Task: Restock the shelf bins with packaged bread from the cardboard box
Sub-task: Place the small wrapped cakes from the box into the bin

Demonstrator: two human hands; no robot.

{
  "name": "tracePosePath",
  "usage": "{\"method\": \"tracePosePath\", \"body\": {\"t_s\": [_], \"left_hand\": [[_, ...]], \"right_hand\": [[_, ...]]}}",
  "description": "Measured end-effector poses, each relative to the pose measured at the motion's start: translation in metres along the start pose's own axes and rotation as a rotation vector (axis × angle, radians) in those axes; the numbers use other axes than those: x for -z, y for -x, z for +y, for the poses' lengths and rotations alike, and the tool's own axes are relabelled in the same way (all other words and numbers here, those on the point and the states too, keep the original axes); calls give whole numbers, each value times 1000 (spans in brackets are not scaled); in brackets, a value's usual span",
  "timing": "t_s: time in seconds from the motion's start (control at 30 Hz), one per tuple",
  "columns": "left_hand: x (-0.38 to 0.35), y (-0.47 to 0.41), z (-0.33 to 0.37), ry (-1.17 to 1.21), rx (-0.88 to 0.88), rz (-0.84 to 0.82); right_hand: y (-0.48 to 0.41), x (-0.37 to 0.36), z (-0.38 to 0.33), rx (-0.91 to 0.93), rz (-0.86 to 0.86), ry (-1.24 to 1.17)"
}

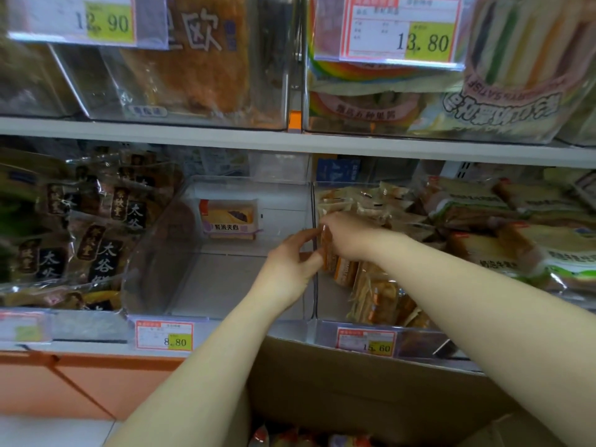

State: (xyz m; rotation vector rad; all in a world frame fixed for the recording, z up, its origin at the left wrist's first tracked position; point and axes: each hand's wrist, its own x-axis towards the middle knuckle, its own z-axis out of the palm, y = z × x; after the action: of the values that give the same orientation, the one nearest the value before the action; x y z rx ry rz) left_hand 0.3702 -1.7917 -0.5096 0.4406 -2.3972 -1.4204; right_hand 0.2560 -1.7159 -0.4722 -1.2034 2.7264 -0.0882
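Here, the left grip (290,264) and right grip (346,235) both pinch an orange bread pack (326,250) between them, upright against the left wall of the right bin (325,330), beside other packs (374,295); the box (354,382) sits below.

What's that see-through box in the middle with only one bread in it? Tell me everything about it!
The middle bin is clear, shiny plastic with sloping side walls. It sits on the lower shelf. It is nearly empty: one wrapped bread with a purple label sits at the back. A price tag reading 8.80 hangs on its front. The left hand and right hand hold a packet by its right wall.
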Motion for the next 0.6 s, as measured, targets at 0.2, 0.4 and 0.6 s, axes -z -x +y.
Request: {"method": "tracePosePath", "body": {"t_s": [0.2,0.4,0.6], "left_hand": [[1,3,1,7,-4,-15],[2,4,1,30,-5,-28],[1,4,2,48,12,-31]], "right_hand": [[11,15,15,123,145,300],[2,16,33,45,143,15],[-5,28,48,-68,77,-151]]}}
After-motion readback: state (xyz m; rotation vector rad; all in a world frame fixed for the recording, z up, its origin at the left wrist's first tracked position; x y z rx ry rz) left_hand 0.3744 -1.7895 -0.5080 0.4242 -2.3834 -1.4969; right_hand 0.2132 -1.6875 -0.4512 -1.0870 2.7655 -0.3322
